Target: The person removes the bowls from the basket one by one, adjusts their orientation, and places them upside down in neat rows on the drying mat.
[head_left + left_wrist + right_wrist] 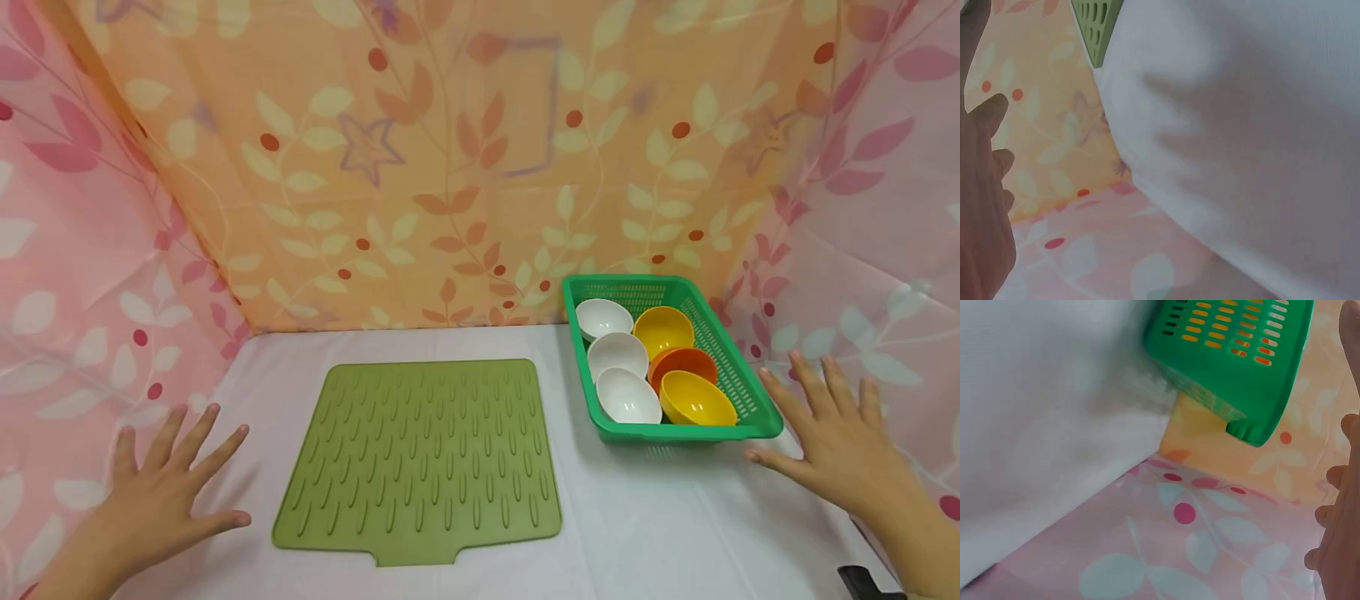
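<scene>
- At the near right corner, a black object, partly cut off by the edge; what it is, I cannot tell.
- The left hand, beside the near left part of the mat and apart from it: grip spread wide, fingers fanned, with hold of nothing.
- The right hand, just beside the basket's near right corner: grip spread just as wide, thumb out, with hold of nothing.
- The green mat, flat on the white-covered bench between the hands, its short tab toward the person.
- The green basket, on the bench to the mat's right.
- Inside it, three white bowls in a row along the left; yellow bowls near and far on the right, with orange between.
- Behind, an orange leaf-patterned cloth; pink cloth at both sides.
</scene>
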A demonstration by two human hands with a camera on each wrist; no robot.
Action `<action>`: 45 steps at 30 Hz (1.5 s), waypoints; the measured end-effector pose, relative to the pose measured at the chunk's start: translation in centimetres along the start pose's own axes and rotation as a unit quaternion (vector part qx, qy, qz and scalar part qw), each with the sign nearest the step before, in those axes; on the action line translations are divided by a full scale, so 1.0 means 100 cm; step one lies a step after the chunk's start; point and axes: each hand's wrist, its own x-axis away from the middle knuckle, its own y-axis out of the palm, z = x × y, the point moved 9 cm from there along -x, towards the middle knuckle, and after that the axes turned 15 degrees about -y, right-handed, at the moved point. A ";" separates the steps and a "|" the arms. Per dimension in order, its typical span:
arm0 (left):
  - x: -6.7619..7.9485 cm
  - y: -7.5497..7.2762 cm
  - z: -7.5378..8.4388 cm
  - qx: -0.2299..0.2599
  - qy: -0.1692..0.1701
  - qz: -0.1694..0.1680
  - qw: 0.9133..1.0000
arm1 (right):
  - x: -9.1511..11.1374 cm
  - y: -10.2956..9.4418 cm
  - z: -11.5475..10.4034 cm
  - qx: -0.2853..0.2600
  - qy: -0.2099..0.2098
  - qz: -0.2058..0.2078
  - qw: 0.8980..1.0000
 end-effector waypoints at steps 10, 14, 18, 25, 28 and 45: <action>0.004 0.017 0.017 0.050 -0.003 -0.027 0.998 | -0.034 -0.017 -0.001 0.001 -0.034 0.009 0.999; 0.004 0.022 0.026 0.091 -0.002 -0.043 0.995 | -0.051 -0.021 -0.002 0.002 -0.042 0.002 0.999; 0.004 0.030 0.033 0.143 -0.006 -0.065 0.988 | -0.071 -0.024 -0.004 -0.015 -0.033 -0.010 0.999; 0.006 0.048 0.042 0.197 -0.024 -0.081 0.977 | -0.112 -0.026 -0.006 -0.054 -0.031 -0.034 0.997; 0.007 0.055 0.048 0.213 -0.027 -0.089 0.973 | -0.130 -0.026 -0.006 -0.074 -0.028 -0.049 0.996; 0.009 0.082 0.058 0.267 -0.051 -0.147 0.951 | -0.217 -0.005 -0.001 -0.179 0.004 -0.090 0.980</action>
